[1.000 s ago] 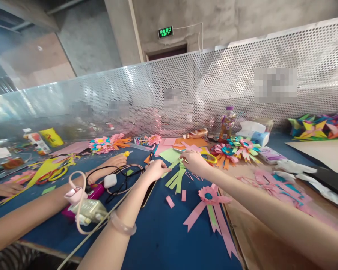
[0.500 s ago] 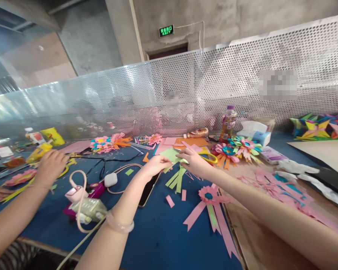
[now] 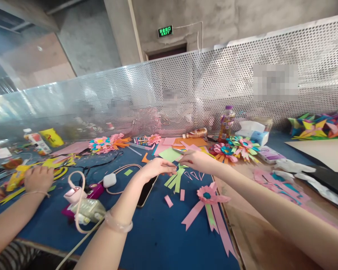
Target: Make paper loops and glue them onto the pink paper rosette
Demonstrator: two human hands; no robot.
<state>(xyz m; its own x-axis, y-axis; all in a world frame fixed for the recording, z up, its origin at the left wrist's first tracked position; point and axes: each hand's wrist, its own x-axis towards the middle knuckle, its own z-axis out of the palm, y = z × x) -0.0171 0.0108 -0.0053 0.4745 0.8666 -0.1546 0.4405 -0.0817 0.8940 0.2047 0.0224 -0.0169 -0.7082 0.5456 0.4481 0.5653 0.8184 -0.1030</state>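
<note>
My left hand (image 3: pixel 160 167) and my right hand (image 3: pixel 196 160) meet over the blue table, thumbs and fingers pinched together. What lies between their fingertips is too small to make out. Just below them spread light green paper strips (image 3: pixel 175 180), their upper end by my right fingertips. Behind the hands lies a light green paper sheet (image 3: pixel 168 154). The yellow scissors are mostly hidden behind my right hand. A phone (image 3: pixel 147 192) rests partly under my left wrist. Nearer me are small pink paper pieces (image 3: pixel 168 201) and a pink paper flower with ribbon tails (image 3: pixel 207 195).
At left, another person's hand (image 3: pixel 39 179) rests by yellow paper. A charger with cable (image 3: pixel 109 180) and a power strip (image 3: pixel 94 190) stand left of my arm. Finished paper flowers (image 3: pixel 243 147), a drink bottle (image 3: pixel 227 123) and tissues (image 3: pixel 253 135) line the back, before a perforated metal screen (image 3: pixel 146 86).
My fingertips have come closer together, and my left hand no longer covers the green sheet's edge. The other person's hand has moved down and left.
</note>
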